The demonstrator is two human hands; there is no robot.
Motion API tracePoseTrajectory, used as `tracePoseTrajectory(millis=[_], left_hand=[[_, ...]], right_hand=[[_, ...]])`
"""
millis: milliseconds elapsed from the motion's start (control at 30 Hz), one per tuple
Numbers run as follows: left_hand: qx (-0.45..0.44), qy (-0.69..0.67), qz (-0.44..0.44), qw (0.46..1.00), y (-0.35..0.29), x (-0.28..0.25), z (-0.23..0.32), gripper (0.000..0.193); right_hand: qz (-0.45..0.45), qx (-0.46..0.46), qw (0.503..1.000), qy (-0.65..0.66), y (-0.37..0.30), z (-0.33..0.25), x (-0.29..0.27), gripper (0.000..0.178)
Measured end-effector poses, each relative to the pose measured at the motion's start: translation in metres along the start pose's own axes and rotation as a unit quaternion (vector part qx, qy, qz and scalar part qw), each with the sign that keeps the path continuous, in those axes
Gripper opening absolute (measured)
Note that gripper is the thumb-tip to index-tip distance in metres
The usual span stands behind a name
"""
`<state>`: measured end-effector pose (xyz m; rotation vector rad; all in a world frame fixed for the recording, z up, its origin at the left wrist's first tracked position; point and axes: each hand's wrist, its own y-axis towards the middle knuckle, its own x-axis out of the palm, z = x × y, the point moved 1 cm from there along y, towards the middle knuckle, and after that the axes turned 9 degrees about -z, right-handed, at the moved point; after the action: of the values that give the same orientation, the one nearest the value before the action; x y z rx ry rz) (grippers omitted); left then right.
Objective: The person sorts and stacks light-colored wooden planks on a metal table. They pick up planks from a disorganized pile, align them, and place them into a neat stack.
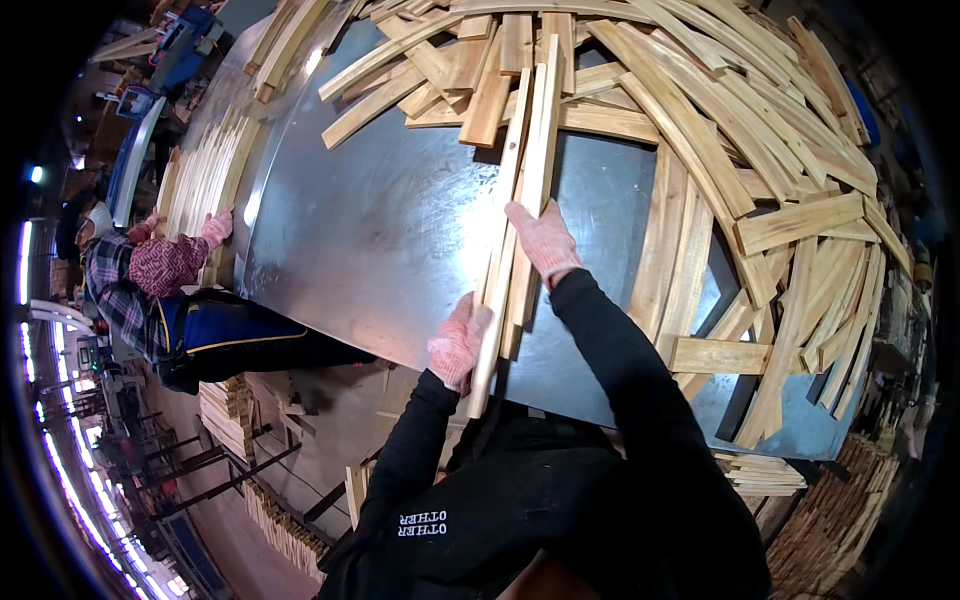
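Observation:
Two or three long, narrow wooden slats lie side by side at the middle of the metal-topped table (370, 230), pointing away from me. My left hand (457, 343), in a pinkish work glove, is closed round the near part of the left slat (507, 180), whose end sticks out past the table's front edge. Farther up, my right hand (546, 240), gloved alike, grips the right-hand slat (543, 130) from its right side, its thumb lying on top. The far ends of these slats reach the loose wood pile, and part of the right fingers is hidden.
Loose wooden boards (690, 90) heap up across the far and right sides. At the left, a co-worker (130, 270) in a plaid shirt holds a neat stack of slats (210, 160). More stacked wood (228, 415) stands below the table's left front.

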<state>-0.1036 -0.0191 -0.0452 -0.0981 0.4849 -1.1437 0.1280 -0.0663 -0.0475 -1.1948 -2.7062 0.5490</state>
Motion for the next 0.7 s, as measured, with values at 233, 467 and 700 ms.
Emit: tracePoseTrajectory(millis=[233, 467, 700], left_hand=[[-0.138, 0.105, -0.065, 0.983, -0.002, 0.016, 0.016, 0.118], [-0.145, 0.083, -0.109, 0.980, 0.010, 0.015, 0.011, 0.123], [-0.178, 0.156, -0.009, 0.971, 0.000, 0.031, 0.022, 0.113]], right_hand=[[-0.042, 0.081, 0.992, 0.083, -0.056, 0.027, -0.018, 0.077], [-0.117, 0.165, 0.936, -0.287, -0.093, 0.036, 0.001, 0.089], [-0.055, 0.195, 0.978, -0.039, -0.114, 0.054, -0.032, 0.077]])
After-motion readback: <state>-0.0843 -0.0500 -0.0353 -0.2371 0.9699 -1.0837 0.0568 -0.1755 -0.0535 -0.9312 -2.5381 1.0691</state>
